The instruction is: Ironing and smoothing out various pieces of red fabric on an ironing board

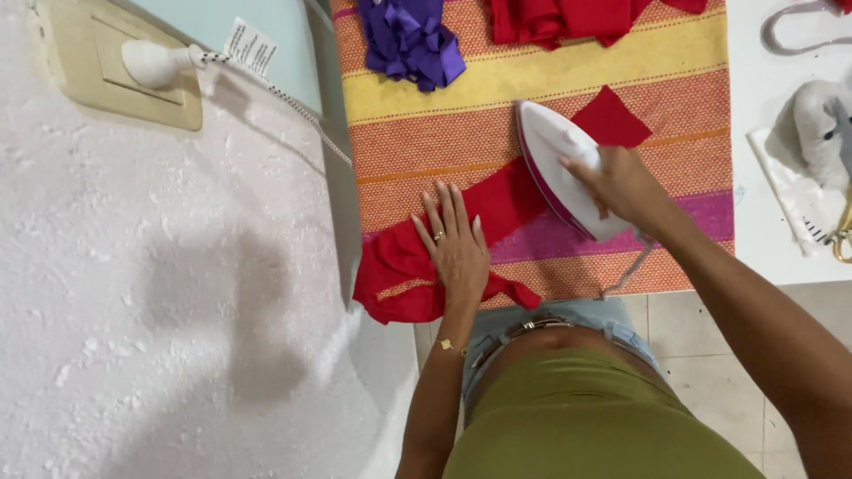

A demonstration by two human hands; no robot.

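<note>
Red fabric strip (497, 208) at frame centre lies pinned flat under the open left hand (457, 244); right hand (621, 186) grips the white iron (559, 164). Keep fingers clear of the soleplate.

This looks like a home corner set up for ironing and sewing work. A rough white plastered wall (160, 293) carries a beige household socket (115, 66) with a white plug (153, 62) in it, and the floor (710, 337) at the near right is pale tile. A striped woven cloth (550, 80) in orange, yellow and pink covers the desk as a pressing pad, with a white iron (561, 168) on it. Cut purple fabric pieces (410, 40) and red fabric pieces (568, 19) are heaped at the far edge.
</note>
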